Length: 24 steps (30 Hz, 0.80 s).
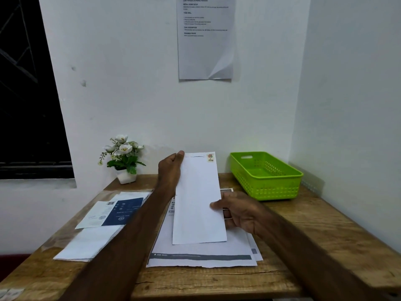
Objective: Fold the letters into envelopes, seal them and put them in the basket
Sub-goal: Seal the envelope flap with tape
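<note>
Both hands hold the envelope (198, 198) above the letters (201, 255). The left hand (170, 172) grips its top edge, the right hand (240, 213) pinches its side. The basket (265, 175) stands right of the letters

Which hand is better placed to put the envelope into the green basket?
Probably the right hand: it pinches the envelope on its right edge, on the side of the green basket. The left hand grips its far left corner, away from the basket.

"END GOAL" is printed on the dark band of the top letter (201, 256). The text on the wall sheet (205, 38) is too blurred to be read.
</note>
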Available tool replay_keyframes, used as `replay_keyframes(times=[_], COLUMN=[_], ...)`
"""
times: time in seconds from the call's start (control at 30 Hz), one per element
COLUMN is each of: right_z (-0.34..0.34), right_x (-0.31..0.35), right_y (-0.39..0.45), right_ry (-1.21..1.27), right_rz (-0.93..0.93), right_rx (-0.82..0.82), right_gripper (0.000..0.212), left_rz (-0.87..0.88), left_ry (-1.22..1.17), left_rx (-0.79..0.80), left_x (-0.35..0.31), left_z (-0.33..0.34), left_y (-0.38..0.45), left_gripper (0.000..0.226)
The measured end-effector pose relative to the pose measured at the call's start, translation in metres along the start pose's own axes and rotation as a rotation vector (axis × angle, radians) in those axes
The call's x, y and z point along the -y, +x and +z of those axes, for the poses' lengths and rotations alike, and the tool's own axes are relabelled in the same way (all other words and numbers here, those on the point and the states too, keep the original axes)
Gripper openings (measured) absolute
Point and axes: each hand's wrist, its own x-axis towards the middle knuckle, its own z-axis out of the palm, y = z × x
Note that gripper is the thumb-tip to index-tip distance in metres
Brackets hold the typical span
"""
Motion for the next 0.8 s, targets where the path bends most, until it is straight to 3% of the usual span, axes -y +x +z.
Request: replay_keyframes(times=[0.17,0.27,0.33,0.43,0.53,0.67,0.8], right_z=[-0.001,-0.014,-0.029,-0.053,-0.064,-0.068,-0.069], right_x=[0.006,0.032,0.059,0.103,0.133,0.141,0.123], right_y=[-0.01,-0.022,-0.026,-0.025,-0.019,0.013,0.046], right_ry=[0.047,0.035,-0.151,-0.625,-0.963,-1.438,-1.689], right_rz=[-0.181,-0.336,-0.491,-0.689,-0.683,-0.517,-0.324], right_rx=[-0.154,-0.294,-0.524,-0.964,-1.203,-1.199,-1.077], right_gripper=[0.013,0.014,0.011,0.016,0.017,0.02,0.025], left_rz=[-0.152,-0.192,-0.194,-0.182,-0.034,0.07,0.05], left_ry=[-0.217,-0.216,-0.157,-0.077,0.181,0.716,0.993], left_rx=[0.02,0.109,0.157,0.137,0.102,0.144,0.192], left_x=[0.001,0.001,0.0,0.004,0.012,0.02,0.028], left_z=[-0.004,-0.004,-0.003,-0.001,-0.002,-0.009,-0.011], left_y=[0.002,0.001,0.001,0.001,-0.001,0.002,0.004], left_gripper=[0.029,0.03,0.035,0.034,0.033,0.035,0.024])
